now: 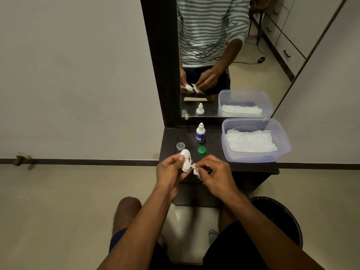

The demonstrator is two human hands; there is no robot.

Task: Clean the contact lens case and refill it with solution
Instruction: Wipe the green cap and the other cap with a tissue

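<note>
Above the dark worktop (214, 137), our left hand (169, 172) grips the lens case (186, 160) while our right hand (214, 172) pinches a tissue wad (195, 170); we judge wiping underway, solution bottle (200, 133) next.

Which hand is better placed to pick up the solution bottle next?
Probably the right hand: it pinches only a small tissue piece, nearer the solution bottle. The left hand holds the lens case.
</note>
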